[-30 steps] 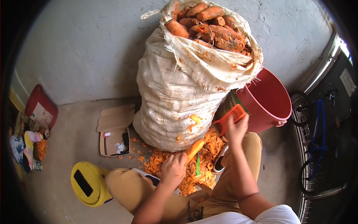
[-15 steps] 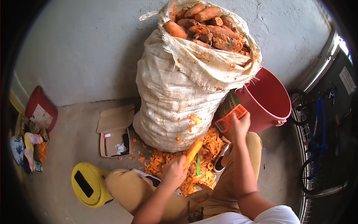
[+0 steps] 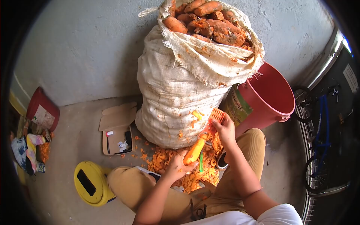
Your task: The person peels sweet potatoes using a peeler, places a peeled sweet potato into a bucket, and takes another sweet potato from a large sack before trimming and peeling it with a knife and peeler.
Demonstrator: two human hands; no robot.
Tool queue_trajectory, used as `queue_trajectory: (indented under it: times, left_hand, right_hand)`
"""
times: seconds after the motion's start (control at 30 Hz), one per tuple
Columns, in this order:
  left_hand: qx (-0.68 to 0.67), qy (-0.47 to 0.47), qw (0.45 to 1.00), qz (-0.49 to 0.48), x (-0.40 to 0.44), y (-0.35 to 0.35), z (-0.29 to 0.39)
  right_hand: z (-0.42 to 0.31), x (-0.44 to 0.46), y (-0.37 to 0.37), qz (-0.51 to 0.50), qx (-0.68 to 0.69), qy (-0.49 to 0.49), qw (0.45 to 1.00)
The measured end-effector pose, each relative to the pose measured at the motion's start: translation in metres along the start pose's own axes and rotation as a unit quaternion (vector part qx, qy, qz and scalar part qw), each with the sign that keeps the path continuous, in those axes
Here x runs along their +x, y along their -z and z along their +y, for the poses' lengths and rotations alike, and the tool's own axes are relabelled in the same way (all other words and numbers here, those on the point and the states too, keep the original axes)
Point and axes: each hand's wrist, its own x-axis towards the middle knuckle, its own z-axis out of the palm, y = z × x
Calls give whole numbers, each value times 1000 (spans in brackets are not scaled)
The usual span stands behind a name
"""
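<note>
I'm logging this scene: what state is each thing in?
Held carrot: mostly peeled, in the left hand
Orange slotted tool: in the right hand, near the held carrot
Peelings: loose, heaped on the floor
Sack: open, filled with rough carrots
Cardboard box: lid open
Red bucket: open
Yellow tub: lid on

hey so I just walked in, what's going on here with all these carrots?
A seated person grips a smooth orange carrot in the left hand. The right hand holds an orange slotted tool close to the carrot's far end. Orange peelings lie heaped between the legs, before a white woven sack filled with rougher carrots.
</note>
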Motion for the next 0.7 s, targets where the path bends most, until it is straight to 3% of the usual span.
queue_trajectory:
  times: [0.07, 0.1, 0.13, 0.17, 0.27, 0.3, 0.47, 0.57, 0.63, 0.7]
  left_hand:
    - [6, -43, 999, 2, -1, 2, -9]
    - [2, -76, 997, 6, -3, 2, -12]
    - [-3, -109, 994, 9, -4, 3, -13]
    - [-25, -79, 997, 5, -4, 7, -11]
    - [-119, 8, 993, -26, -5, 9, -4]
    - [-124, 7, 991, -51, -5, 7, -6]
    - [-102, 2, 984, -144, -4, 3, -9]
    - [58, -78, 990, -104, 1, -3, -2]
    - [210, -216, 953, -31, 4, -7, 6]
    - [122, -168, 978, -3, 8, -4, -9]
  right_hand:
    - [2, 11, 9, 72, 38, -16, 997]
    - [15, 27, 26, 137, -30, 11, 990]
    - [21, 37, 44, 163, 18, 7, 986]
    - [23, 43, 54, 189, 66, 5, 980]
    - [8, 30, 46, 107, 164, -28, 980]
    - [19, 27, 46, 39, 183, -59, 981]
    - [19, -10, 3, -42, 369, -250, 894]
    - [14, -24, -8, 3, 465, -341, 817]
    - [28, -23, -6, -10, 514, -345, 786]
    - [30, -22, -5, -11, 545, -363, 756]
